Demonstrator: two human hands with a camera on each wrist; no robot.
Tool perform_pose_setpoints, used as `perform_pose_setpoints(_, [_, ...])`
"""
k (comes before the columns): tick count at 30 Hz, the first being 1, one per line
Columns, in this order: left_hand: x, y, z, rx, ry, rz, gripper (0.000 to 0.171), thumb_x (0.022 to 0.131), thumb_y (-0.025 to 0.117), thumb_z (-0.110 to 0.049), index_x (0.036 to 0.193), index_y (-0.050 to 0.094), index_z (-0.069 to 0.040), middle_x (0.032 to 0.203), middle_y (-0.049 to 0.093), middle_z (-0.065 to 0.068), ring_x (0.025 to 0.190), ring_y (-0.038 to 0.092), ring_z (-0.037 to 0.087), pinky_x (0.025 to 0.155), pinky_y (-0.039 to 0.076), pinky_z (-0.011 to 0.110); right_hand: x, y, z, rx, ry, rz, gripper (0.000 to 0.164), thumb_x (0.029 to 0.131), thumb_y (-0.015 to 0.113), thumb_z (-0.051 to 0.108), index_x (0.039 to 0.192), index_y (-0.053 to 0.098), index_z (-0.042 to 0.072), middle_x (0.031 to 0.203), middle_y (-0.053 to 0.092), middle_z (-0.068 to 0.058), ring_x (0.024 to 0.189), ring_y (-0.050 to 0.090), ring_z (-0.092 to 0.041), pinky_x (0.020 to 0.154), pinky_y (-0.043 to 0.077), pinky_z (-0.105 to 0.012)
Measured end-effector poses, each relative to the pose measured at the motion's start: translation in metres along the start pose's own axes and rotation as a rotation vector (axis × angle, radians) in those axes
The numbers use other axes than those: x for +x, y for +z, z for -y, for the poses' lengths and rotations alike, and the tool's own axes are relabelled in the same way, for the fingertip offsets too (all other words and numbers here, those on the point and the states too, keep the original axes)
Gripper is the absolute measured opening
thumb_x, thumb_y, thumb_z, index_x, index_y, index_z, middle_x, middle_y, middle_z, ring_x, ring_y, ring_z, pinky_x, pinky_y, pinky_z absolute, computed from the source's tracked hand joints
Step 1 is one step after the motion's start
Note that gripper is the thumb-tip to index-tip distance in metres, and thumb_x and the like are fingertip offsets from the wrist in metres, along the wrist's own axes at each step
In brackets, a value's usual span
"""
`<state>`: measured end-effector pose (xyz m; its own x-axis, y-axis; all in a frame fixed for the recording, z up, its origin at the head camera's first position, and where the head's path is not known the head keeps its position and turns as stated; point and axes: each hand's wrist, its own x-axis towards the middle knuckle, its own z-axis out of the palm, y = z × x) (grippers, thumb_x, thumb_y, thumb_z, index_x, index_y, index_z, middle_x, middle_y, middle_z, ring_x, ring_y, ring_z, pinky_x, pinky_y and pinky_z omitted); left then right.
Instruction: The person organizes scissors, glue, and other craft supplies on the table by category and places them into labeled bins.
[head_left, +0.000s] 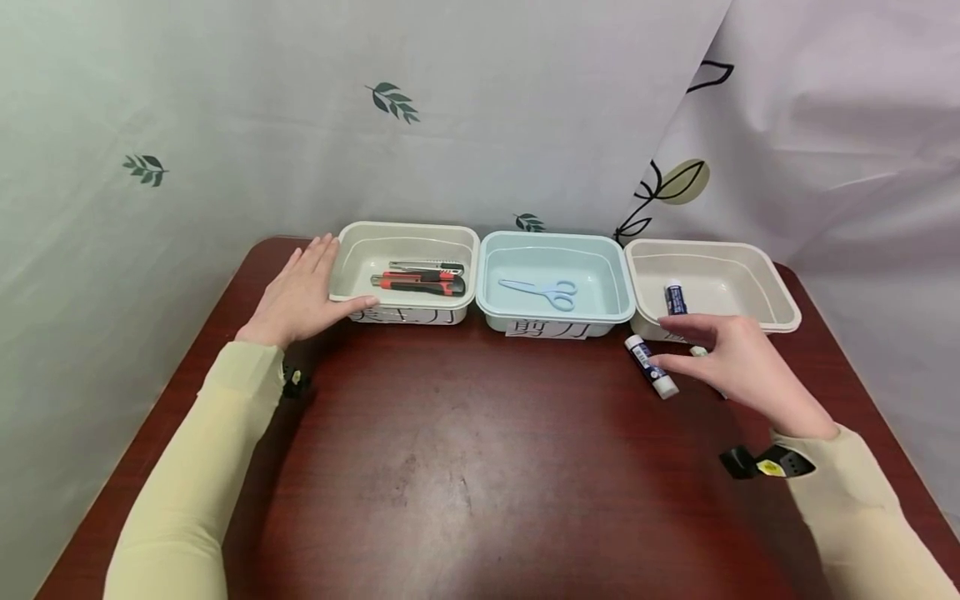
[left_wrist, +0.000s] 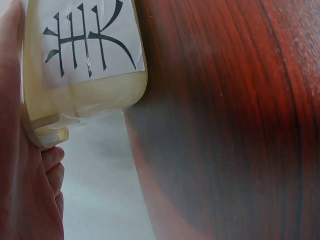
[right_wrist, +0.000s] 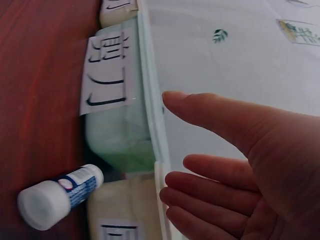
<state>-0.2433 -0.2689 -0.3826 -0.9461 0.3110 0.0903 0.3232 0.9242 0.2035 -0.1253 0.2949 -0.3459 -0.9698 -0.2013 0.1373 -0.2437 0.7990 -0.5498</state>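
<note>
White-and-blue glue stick (head_left: 649, 372) lies on desk (head_left: 450, 458) toward far right corner; right hand (head_left: 738, 367) spread near it, holding nothing. Left hand (head_left: 300, 287), fingers straight, rests on box (head_left: 408, 242) by far left corner. Likely reaching; next calls for pinch.

Blue-labelled glue stick (head_left: 652, 372) on tabletop (head_left: 525, 433)

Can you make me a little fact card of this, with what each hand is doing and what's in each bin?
left hand: on the left bin's rim
right hand: near the right bin, holding nothing
left bin: knives
middle bin: scissors
right bin: glue stick
table: another glue stick; something mostly hidden by the right hand
</note>
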Motion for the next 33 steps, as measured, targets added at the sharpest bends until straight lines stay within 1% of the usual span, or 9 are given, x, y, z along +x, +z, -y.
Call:
perform_pose_setpoints(3, [0.0, 0.0, 0.0, 0.0, 0.0, -0.001, 0.117, 0.088, 0.055, -0.077, 0.161, 0.011, 0.004, 0.166, 0.013, 0.025, 0.154, 0.008, 0.036, 0.124, -0.001, 0.044, 0.001, 0.007, -0.007, 0.0, -0.025, 0.008, 0.056, 0.076, 0.092, 0.037, 0.121, 0.076, 0.008, 0.112, 0.074, -0.01, 0.1, 0.069, -0.023, 0.076, 0.043, -0.005])
perform_pose_setpoints(4, [0.0, 0.0, 0.0, 0.0, 0.0, -0.001, 0.117, 0.088, 0.055, -0.077, 0.161, 0.011, 0.004, 0.166, 0.013, 0.025, 0.154, 0.008, 0.036, 0.124, -0.001, 0.044, 0.001, 0.009, -0.009, 0.011, -0.033, 0.012, 0.055, 0.076, 0.093, 0.035, 0.12, 0.076, 0.007, 0.112, 0.074, -0.01, 0.102, 0.07, -0.025, 0.079, 0.042, -0.004])
perform_pose_setpoints(7, [0.001, 0.0, -0.001, 0.002, 0.004, -0.003, 0.117, 0.089, 0.055, -0.077, 0.161, 0.012, 0.005, 0.166, 0.013, 0.025, 0.154, 0.008, 0.036, 0.124, 0.0, 0.046, 0.001, 0.014, -0.017, 0.024, -0.053, 0.03, 0.055, 0.076, 0.092, 0.034, 0.12, 0.076, 0.007, 0.112, 0.074, -0.011, 0.104, 0.07, -0.028, 0.082, 0.043, -0.006])
perform_pose_setpoints(11, [0.002, 0.0, -0.001, 0.004, 0.004, -0.003, 0.117, 0.089, 0.055, -0.076, 0.161, 0.012, 0.005, 0.166, 0.013, 0.025, 0.154, 0.008, 0.036, 0.124, 0.002, 0.047, 0.001, 0.022, -0.025, -0.021, -0.03, 0.041, 0.058, 0.076, 0.091, 0.039, 0.121, 0.075, 0.006, 0.11, 0.075, -0.013, 0.107, 0.069, -0.029, 0.085, 0.044, -0.016])
perform_pose_setpoints(14, [0.001, 0.0, -0.001, 0.003, 0.002, -0.001, 0.117, 0.089, 0.055, -0.076, 0.161, 0.012, 0.005, 0.166, 0.013, 0.025, 0.154, 0.008, 0.036, 0.124, 0.0, 0.046, 0.0, 0.029, -0.03, -0.019, 0.019, 0.065, 0.063, 0.077, 0.091, 0.041, 0.123, 0.073, 0.002, 0.107, 0.075, -0.015, 0.101, 0.072, -0.029, 0.083, 0.046, -0.018])
perform_pose_setpoints(18, [0.001, 0.0, -0.001, 0.001, 0.003, 0.002, 0.117, 0.089, 0.055, -0.076, 0.161, 0.012, 0.005, 0.166, 0.014, 0.025, 0.154, 0.008, 0.036, 0.124, 0.0, 0.045, 0.0, 0.037, -0.035, 0.004, 0.05, 0.072, 0.064, 0.077, 0.092, 0.035, 0.124, 0.07, -0.004, 0.097, 0.076, -0.015, 0.089, 0.075, -0.027, 0.077, 0.049, -0.018])
perform_pose_setpoints(22, [0.0, 0.0, -0.002, 0.001, 0.001, 0.005, 0.117, 0.089, 0.055, -0.076, 0.161, 0.012, 0.005, 0.166, 0.013, 0.025, 0.154, 0.008, 0.036, 0.124, 0.0, 0.046, 0.001, 0.044, -0.037, -0.013, 0.048, 0.045, 0.057, 0.077, 0.092, 0.028, 0.119, 0.072, -0.004, 0.089, 0.076, -0.01, 0.08, 0.075, -0.022, 0.072, 0.049, -0.021])
perform_pose_setpoints(25, [0.0, 0.0, -0.002, 0.004, 0.0, 0.006, 0.117, 0.089, 0.055, -0.076, 0.161, 0.012, 0.005, 0.166, 0.014, 0.026, 0.154, 0.008, 0.036, 0.124, -0.001, 0.045, 0.003, 0.046, -0.037, -0.015, 0.041, 0.032, 0.05, 0.077, 0.091, 0.024, 0.115, 0.074, -0.004, 0.087, 0.076, -0.008, 0.076, 0.073, -0.02, 0.067, 0.049, -0.02])
perform_pose_setpoints(33, [0.0, 0.0, -0.002, 0.01, 0.002, 0.005, 0.117, 0.089, 0.055, -0.076, 0.16, 0.012, 0.005, 0.165, 0.014, 0.026, 0.154, 0.008, 0.036, 0.124, 0.0, 0.047, 0.005, 0.049, -0.036, -0.003, 0.037, 0.038, 0.045, 0.08, 0.089, 0.015, 0.115, 0.073, -0.007, 0.086, 0.075, -0.008, 0.074, 0.072, -0.019, 0.061, 0.05, -0.021])
